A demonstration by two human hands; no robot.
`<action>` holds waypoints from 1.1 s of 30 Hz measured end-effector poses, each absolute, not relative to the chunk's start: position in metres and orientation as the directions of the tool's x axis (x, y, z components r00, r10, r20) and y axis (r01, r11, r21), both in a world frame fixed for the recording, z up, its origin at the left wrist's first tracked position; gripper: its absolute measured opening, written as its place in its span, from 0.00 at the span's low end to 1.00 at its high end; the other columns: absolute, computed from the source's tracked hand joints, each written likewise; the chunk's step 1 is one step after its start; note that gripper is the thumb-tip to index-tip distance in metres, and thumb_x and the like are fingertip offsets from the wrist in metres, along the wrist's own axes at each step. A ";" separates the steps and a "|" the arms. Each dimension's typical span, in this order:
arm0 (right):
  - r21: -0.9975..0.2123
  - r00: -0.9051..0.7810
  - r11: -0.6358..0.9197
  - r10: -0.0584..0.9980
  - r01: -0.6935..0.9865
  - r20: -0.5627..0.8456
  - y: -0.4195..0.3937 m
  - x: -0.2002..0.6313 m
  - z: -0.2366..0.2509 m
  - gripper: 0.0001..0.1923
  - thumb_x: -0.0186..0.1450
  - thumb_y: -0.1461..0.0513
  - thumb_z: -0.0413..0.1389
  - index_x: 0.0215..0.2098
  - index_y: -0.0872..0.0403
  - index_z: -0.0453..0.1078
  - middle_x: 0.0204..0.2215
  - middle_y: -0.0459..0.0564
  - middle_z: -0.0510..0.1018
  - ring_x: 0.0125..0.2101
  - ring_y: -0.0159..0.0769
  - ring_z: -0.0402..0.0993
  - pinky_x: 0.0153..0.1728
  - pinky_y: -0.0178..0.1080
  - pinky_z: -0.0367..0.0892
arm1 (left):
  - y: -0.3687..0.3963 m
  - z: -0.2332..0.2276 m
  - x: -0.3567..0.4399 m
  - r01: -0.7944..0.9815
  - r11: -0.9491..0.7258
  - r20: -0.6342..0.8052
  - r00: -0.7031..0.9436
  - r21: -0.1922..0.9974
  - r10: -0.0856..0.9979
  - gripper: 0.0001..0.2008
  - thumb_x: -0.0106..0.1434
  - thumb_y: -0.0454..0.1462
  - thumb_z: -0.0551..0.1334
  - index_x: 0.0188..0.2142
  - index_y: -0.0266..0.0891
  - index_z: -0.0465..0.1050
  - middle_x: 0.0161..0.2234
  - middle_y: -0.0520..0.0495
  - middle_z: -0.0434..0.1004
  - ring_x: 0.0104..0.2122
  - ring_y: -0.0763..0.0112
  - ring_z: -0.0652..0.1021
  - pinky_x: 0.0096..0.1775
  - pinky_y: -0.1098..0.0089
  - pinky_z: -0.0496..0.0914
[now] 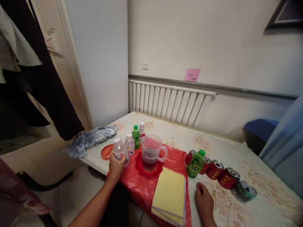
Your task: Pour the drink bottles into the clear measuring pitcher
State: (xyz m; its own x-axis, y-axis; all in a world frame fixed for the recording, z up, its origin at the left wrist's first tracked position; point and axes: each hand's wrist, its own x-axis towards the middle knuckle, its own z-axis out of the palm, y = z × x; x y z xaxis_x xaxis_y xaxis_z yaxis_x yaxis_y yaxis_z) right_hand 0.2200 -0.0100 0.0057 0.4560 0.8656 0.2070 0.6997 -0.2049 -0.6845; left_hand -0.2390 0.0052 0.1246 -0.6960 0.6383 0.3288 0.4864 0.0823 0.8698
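Head view showed a fold of soft yellow cloths (169, 192) nearest, oblong and pale-edged, on a crinkled, glossy red plastic sheet (134, 187). Right of it, the person's right hand (204, 200) was slack and free, fingers loosely bent, on or just above the smooth floral tablecloth (184, 136).

The left hand (117, 164) grasped a clear plastic bottle (121, 150), its fingers round the lower side. That bottle, round-shouldered and white-capped, tilted slightly at the sheet's left edge; whether its base touched down could not be told. An orange round lid (104, 152) lay just beyond.

A translucent jug (150, 154) with a looped handle stood in a scalloped red dish (140, 169). Left of the jug were a small labelled bottle (130, 145), a green bottle (136, 138) and a slim white-capped bottle (142, 130). To the right, another green-capped bottle (195, 164) stood before shiny red metal cans (215, 169); a green can (243, 192) ended their row.

Rumpled blue-and-white fabric (92, 140) draped the far left corner. Behind stood a ribbed white radiator (165, 98), below a square pink paper (192, 75).
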 end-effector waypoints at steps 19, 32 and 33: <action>-0.985 0.375 -0.091 0.927 0.148 -0.029 -0.065 0.178 0.063 0.32 0.54 0.47 0.58 0.49 0.59 0.69 0.41 0.61 0.81 0.41 0.51 0.79 0.43 0.48 0.73 | -0.086 0.115 -0.109 0.071 -0.157 0.168 -0.195 0.985 0.966 0.28 0.50 0.37 0.64 0.52 0.36 0.64 0.51 0.38 0.74 0.51 0.53 0.75 0.54 0.57 0.68; -0.996 -0.076 0.086 0.994 0.026 0.084 -0.103 0.098 0.146 0.37 0.50 0.63 0.65 0.59 0.54 0.67 0.57 0.57 0.73 0.56 0.49 0.71 0.56 0.46 0.67 | -0.106 0.132 -0.076 -0.157 -0.093 0.141 0.327 0.983 0.934 0.33 0.51 0.32 0.67 0.58 0.40 0.65 0.54 0.43 0.73 0.52 0.54 0.73 0.56 0.60 0.65; -0.997 -0.058 0.076 0.995 0.002 0.075 -0.103 0.097 0.144 0.38 0.49 0.62 0.66 0.58 0.55 0.67 0.56 0.57 0.74 0.55 0.50 0.72 0.55 0.46 0.68 | -0.107 0.130 -0.077 -0.218 -0.051 0.129 0.359 0.975 0.924 0.32 0.53 0.34 0.68 0.58 0.40 0.65 0.55 0.42 0.73 0.53 0.54 0.73 0.56 0.60 0.65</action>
